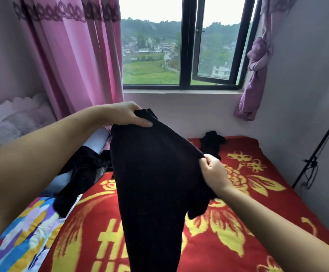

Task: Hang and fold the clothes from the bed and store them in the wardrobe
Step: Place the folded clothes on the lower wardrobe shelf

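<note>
A black garment [151, 173] of soft, matte, slightly fuzzy fabric hangs in the air above the bed [238, 222], stretched between two hands. Its upper edge runs as a taut slanted line from upper left down to the right, and the cloth falls from there in a long tapering shape that narrows toward the bottom edge of the view; a shorter flap droops at its right side.

The left hand [129, 112] is raised higher and farther away, its arm reaching across from the left. The thumb lies flat over the front of the cloth's top corner and the fingers curl behind, pinching it. The right hand [213, 170] sits lower and nearer, its fingers folded into a fist round the other end of the edge, knuckles upward, the wrist bent.

Under the garment the bed carries a red blanket [267, 209], plush-looking, woven with large yellow flowers and characters. A crumpled pile of dark clothes [81, 169] lies at the left of the bed, just beside a bright patterned quilt [22, 228] in blue, yellow and pink. Another small black item [211, 143] lies at the far end near the wall.

Beyond, a dark-framed window [187, 46] shows green hills and houses, with a pink curtain [71, 55] hanging at the left and a knotted purple curtain [257, 61] at the right. A thin black stand [320, 146] leans by the right wall.
</note>
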`<state>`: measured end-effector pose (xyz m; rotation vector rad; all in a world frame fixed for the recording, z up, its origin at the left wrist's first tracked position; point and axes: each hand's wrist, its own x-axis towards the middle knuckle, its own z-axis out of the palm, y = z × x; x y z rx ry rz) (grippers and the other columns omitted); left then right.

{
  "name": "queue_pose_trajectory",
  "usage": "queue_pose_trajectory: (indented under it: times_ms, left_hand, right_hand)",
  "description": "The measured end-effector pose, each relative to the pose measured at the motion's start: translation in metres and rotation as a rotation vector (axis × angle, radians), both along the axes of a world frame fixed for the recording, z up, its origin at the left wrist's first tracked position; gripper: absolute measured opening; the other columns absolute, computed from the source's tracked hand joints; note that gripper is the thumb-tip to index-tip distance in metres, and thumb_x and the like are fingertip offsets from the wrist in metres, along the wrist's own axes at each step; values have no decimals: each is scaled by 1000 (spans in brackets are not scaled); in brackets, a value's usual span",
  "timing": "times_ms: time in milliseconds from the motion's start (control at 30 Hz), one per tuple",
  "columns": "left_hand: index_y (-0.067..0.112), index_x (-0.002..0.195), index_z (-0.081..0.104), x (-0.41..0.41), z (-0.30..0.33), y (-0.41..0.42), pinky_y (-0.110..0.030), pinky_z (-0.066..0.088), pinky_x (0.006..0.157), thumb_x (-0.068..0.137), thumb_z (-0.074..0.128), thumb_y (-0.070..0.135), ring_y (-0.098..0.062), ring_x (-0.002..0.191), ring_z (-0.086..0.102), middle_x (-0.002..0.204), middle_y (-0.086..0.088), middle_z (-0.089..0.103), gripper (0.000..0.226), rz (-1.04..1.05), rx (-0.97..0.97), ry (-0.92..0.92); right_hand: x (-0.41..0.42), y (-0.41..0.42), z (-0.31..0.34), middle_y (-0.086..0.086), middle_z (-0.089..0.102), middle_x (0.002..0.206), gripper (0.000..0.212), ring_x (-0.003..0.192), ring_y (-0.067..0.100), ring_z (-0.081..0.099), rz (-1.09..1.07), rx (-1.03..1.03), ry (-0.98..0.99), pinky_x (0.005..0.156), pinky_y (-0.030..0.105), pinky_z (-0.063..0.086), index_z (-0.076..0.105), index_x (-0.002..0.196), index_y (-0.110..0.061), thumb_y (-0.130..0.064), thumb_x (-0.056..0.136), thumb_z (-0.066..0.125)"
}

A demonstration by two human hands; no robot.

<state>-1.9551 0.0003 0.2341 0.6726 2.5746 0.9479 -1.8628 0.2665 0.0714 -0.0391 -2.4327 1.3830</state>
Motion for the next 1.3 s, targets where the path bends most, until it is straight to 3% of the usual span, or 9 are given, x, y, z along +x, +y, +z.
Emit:
queue_pose_trajectory:
  times_ms: [133, 233, 333, 433, 633, 800, 1000, 1200, 1300]
  left_hand:
    - [15, 100, 73, -15, -14, -3, -34, 56, 79, 71, 74, 46, -22, 83, 72, 93, -4, 75, 43, 47, 65, 0]
    - [17, 95, 75, -26, -21, -3, -25, 55, 64, 58, 77, 55, -19, 75, 73, 88, -4, 75, 53, 20, 86, -38]
    - [18, 85, 77, -37, -31, 0, -19, 52, 51, 63, 79, 50, -14, 63, 71, 77, -2, 74, 39, -13, 87, -123]
    - [20, 83, 77, -48, -47, 3, -19, 52, 53, 68, 79, 46, -15, 67, 72, 79, -2, 75, 30, 36, 58, -126]
    - [22, 71, 68, -95, -61, 26, -23, 53, 64, 86, 70, 32, -15, 67, 65, 66, 9, 68, 18, 323, 135, 267]
    - [7, 108, 67, -130, -19, 43, -30, 45, 76, 93, 58, 32, -25, 91, 62, 99, -11, 67, 30, 514, 204, 653]
    - [22, 88, 69, -99, 6, 62, -17, 52, 65, 87, 68, 22, -2, 69, 63, 75, 13, 68, 2, 245, 571, 523]
    - [5, 90, 72, -38, -164, 95, -10, 42, 61, 83, 70, 3, 11, 59, 49, 57, 23, 58, 7, -144, 314, 208]
    - [9, 91, 76, 10, -300, 89, -18, 39, 56, 82, 73, 9, 1, 60, 53, 64, 10, 58, 9, -295, 125, 79]
  right_hand:
    - [9, 29, 32, 1, 52, 66, 30, 61, 9, 49, 279, -124, -20, 59, 28, 41, 58, 73, -7, -22, 98, 52]
    - [15, 48, 42, -4, 72, 89, 12, 80, 10, 68, 592, 37, -320, 72, 22, 53, 71, 97, -17, -24, 92, 64]
    - [10, 67, 30, -4, 69, 111, 27, 100, 11, 67, 632, 144, -593, 86, 24, 54, 63, 116, -23, -19, 89, 67]
    - [-12, 88, 13, 5, 60, 121, 43, 109, 18, 61, 488, 307, -681, 94, 35, 51, 49, 128, -20, -18, 87, 63]
    - [-90, 118, 10, 18, 66, 107, 15, 101, 33, 60, -16, 718, -334, 72, 32, 40, 62, 97, -5, -11, 92, 49]
    - [-130, 126, 68, 25, 63, 107, 24, 99, 41, 59, -296, 623, -7, 77, 40, 44, 60, 107, -11, -8, 89, 45]
    - [-116, 177, 105, 21, 59, 114, 36, 110, 40, 52, -578, 555, 196, 97, 44, 31, 57, 115, -12, -19, 89, 33]
    - [-56, 210, -41, 20, 61, 103, 44, 106, 38, 52, -478, 710, -172, 104, 45, 25, 65, 105, -9, -17, 75, 34]
    - [-8, 215, -156, 15, 62, 97, 24, 102, 36, 54, -297, 839, -367, 109, 51, 22, 68, 95, -10, 0, 76, 55]
